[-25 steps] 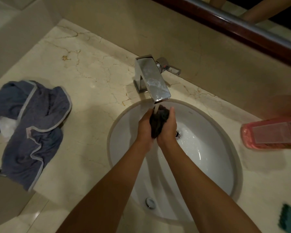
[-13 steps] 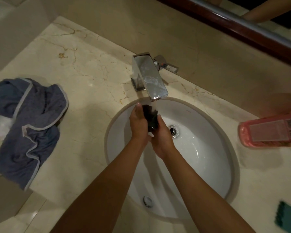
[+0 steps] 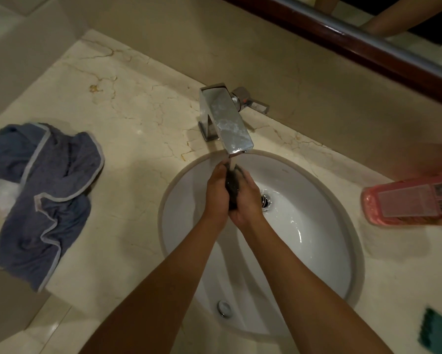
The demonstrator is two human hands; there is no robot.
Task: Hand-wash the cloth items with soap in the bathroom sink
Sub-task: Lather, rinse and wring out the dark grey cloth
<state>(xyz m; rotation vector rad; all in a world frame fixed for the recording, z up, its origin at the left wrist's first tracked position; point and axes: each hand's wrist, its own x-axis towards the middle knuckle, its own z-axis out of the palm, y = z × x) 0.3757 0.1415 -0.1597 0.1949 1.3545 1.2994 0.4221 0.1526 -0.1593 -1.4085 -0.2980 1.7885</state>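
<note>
Hands meet over the sink (image 3: pixel 317 264): left hand (image 3: pixel 216 191) and right hand (image 3: pixel 248 200) squeeze a small dark cloth (image 3: pixel 232 183) between them under the tap (image 3: pixel 227 121) stream. Best to knead evenly, keeping it low in the water.

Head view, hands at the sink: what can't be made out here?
- Small dark cloth: mostly covered by the left hand and right hand; type unknowable.
- Pink plastic bottle: cut by right edge, label too blurred to read.
- Teal item: cropped at the corner.
- White object: under the blue-grey cloth.
</note>
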